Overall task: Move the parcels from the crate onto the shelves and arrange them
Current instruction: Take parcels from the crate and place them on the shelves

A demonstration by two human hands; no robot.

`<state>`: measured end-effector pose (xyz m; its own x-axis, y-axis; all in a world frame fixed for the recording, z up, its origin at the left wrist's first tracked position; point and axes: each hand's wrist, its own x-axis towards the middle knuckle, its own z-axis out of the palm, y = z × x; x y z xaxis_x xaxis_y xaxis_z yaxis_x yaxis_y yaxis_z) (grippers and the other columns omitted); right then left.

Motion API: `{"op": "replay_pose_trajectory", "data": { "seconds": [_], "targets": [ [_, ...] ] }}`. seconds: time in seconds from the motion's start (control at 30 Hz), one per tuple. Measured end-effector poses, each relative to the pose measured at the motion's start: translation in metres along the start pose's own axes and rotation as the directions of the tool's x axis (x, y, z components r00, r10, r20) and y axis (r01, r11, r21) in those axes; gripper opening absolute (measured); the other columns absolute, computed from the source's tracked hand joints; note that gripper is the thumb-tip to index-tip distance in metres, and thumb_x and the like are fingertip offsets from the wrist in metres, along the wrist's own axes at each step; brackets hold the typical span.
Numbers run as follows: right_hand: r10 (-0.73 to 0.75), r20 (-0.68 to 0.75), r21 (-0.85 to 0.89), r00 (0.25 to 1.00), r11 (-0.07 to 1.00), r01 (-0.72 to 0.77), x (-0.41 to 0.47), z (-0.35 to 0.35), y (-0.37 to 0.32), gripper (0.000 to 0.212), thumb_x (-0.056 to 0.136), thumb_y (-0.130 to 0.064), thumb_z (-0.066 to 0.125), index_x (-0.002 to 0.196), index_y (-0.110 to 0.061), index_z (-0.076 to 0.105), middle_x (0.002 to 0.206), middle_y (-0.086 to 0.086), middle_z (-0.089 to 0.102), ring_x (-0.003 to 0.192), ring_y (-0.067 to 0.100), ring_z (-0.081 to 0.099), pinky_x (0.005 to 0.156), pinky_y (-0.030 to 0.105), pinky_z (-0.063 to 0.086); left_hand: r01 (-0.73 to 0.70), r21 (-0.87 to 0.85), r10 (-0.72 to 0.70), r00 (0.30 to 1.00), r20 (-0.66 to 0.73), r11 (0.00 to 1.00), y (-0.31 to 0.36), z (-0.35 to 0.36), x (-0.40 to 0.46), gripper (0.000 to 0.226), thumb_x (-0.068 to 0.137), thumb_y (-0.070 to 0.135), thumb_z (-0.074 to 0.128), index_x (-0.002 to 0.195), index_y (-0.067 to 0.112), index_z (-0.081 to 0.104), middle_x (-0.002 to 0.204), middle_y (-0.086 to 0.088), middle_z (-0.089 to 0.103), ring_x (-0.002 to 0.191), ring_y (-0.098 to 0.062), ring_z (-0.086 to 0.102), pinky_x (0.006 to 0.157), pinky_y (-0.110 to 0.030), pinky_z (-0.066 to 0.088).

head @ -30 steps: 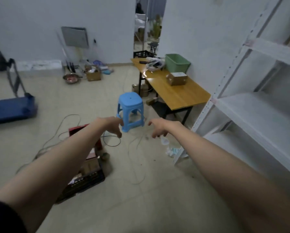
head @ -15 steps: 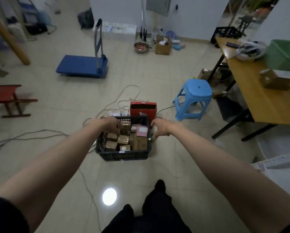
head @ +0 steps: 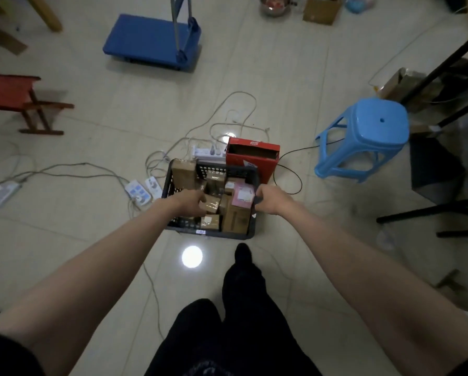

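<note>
A black plastic crate (head: 211,232) stands on the tiled floor just in front of my feet. It is packed with several brown cardboard parcels (head: 183,173) and a pink parcel (head: 243,196). My left hand (head: 190,200) reaches over the crate's left wall, its fingers curled down onto a small brown parcel (head: 211,206) in the middle. My right hand (head: 271,199) grips the crate's right rim beside the pink parcel. The shelves are out of view.
An open red box (head: 252,158) leans against the crate's far side. Power strips (head: 143,189) and loose cables lie to its left. A blue stool (head: 366,137) and black table legs (head: 444,207) are at the right; a blue trolley (head: 151,39) and a red stool (head: 10,95) lie beyond.
My view swung from the shelves and table down to the crate. Both hands dropped to it: the left into the parcels, the right onto the rim.
</note>
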<state>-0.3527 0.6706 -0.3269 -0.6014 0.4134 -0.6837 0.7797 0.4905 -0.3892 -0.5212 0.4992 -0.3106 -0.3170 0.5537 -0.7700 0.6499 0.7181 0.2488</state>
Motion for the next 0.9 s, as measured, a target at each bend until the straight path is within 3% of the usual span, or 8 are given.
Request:
{"op": "replay_pose_trajectory", "data": {
  "seconds": [0.17, 0.3, 0.47, 0.57, 0.67, 0.77, 0.83, 0.9],
  "targets": [
    [0.083, 0.024, 0.105, 0.996, 0.991, -0.085, 0.058, 0.007, 0.039, 0.029, 0.093, -0.022, 0.065, 0.121, -0.017, 0.056, 0.109, 0.005, 0.057, 0.102, 0.023, 0.055, 0.080, 0.028, 0.043, 0.024, -0.074, -0.019, 0.997, 0.069, 0.997, 0.003, 0.030, 0.065, 0.052, 0.086, 0.038, 0.067, 0.131, 0.015, 0.055, 0.130, -0.009, 0.059, 0.115, -0.027, 0.056, 0.098, -0.038, 0.048],
    [0.156, 0.088, 0.168, 0.984, 0.971, -0.169, 0.115, 0.046, 0.065, 0.035, 0.088, -0.035, 0.069, 0.116, -0.016, 0.059, 0.102, 0.001, 0.059, 0.093, 0.021, 0.060, 0.067, 0.027, 0.041, 0.062, -0.118, -0.040, 0.983, 0.179, 0.991, -0.001, 0.067, 0.116, 0.051, 0.087, 0.036, 0.065, 0.133, 0.017, 0.053, 0.128, -0.008, 0.059, 0.116, -0.027, 0.056, 0.097, -0.037, 0.048],
    [0.276, 0.074, 0.297, 0.958, 0.911, -0.285, 0.197, 0.097, 0.106, 0.038, 0.087, -0.026, 0.072, 0.118, -0.008, 0.058, 0.111, 0.008, 0.062, 0.105, 0.028, 0.061, 0.083, 0.036, 0.052, 0.097, -0.184, -0.051, 0.970, 0.239, 0.978, -0.015, 0.105, 0.206, 0.051, 0.088, 0.035, 0.064, 0.135, 0.018, 0.051, 0.129, -0.006, 0.058, 0.115, -0.025, 0.055, 0.096, -0.035, 0.047],
    [0.342, 0.085, 0.398, 0.936, 0.849, -0.347, 0.248, 0.127, 0.125, 0.043, 0.087, -0.018, 0.070, 0.124, -0.005, 0.054, 0.119, 0.016, 0.061, 0.105, 0.032, 0.061, 0.088, 0.046, 0.055, 0.134, -0.280, -0.073, 0.974, 0.215, 0.951, -0.018, 0.121, 0.266, 0.053, 0.089, 0.033, 0.066, 0.136, 0.015, 0.049, 0.123, -0.007, 0.062, 0.109, -0.023, 0.059, 0.094, -0.035, 0.048],
    [0.358, 0.096, 0.493, 0.929, 0.793, -0.357, 0.301, 0.152, 0.144, 0.054, 0.087, -0.015, 0.069, 0.135, -0.004, 0.047, 0.121, 0.017, 0.061, 0.100, 0.025, 0.058, 0.080, 0.038, 0.052, 0.144, -0.406, -0.090, 0.985, 0.150, 0.903, -0.017, 0.136, 0.327, 0.050, 0.092, 0.027, 0.063, 0.137, 0.012, 0.048, 0.121, -0.006, 0.061, 0.100, -0.018, 0.056, 0.082, -0.030, 0.045],
    [0.358, 0.060, 0.555, 0.932, 0.764, -0.329, 0.352, 0.172, 0.155, 0.042, 0.084, -0.026, 0.076, 0.118, -0.008, 0.059, 0.111, 0.010, 0.068, 0.095, 0.024, 0.066, 0.069, 0.035, 0.055, 0.144, -0.485, -0.102, 0.989, 0.111, 0.863, -0.019, 0.158, 0.376, 0.054, 0.092, 0.027, 0.064, 0.141, 0.014, 0.045, 0.125, -0.006, 0.058, 0.105, -0.018, 0.054, 0.076, -0.025, 0.041],
    [0.387, 0.011, 0.559, 0.922, 0.762, -0.326, 0.385, 0.192, 0.169, 0.039, 0.080, -0.029, 0.077, 0.112, -0.012, 0.064, 0.109, 0.009, 0.068, 0.097, 0.026, 0.068, 0.076, 0.039, 0.060, 0.135, -0.516, -0.088, 0.989, 0.115, 0.846, -0.021, 0.176, 0.402, 0.057, 0.091, 0.025, 0.065, 0.142, 0.016, 0.043, 0.129, -0.004, 0.056, 0.116, -0.020, 0.054, 0.086, -0.028, 0.043],
    [0.397, -0.019, 0.570, 0.918, 0.759, -0.316, 0.405, 0.210, 0.174, 0.046, 0.081, -0.021, 0.074, 0.124, -0.012, 0.060, 0.124, 0.010, 0.061, 0.107, 0.027, 0.063, 0.089, 0.040, 0.058, 0.107, -0.562, -0.065, 0.993, 0.094, 0.820, -0.020, 0.187, 0.422, 0.055, 0.091, 0.019, 0.064, 0.141, 0.018, 0.042, 0.122, 0.003, 0.054, 0.115, -0.016, 0.052, 0.090, -0.028, 0.041]
  ]
}}
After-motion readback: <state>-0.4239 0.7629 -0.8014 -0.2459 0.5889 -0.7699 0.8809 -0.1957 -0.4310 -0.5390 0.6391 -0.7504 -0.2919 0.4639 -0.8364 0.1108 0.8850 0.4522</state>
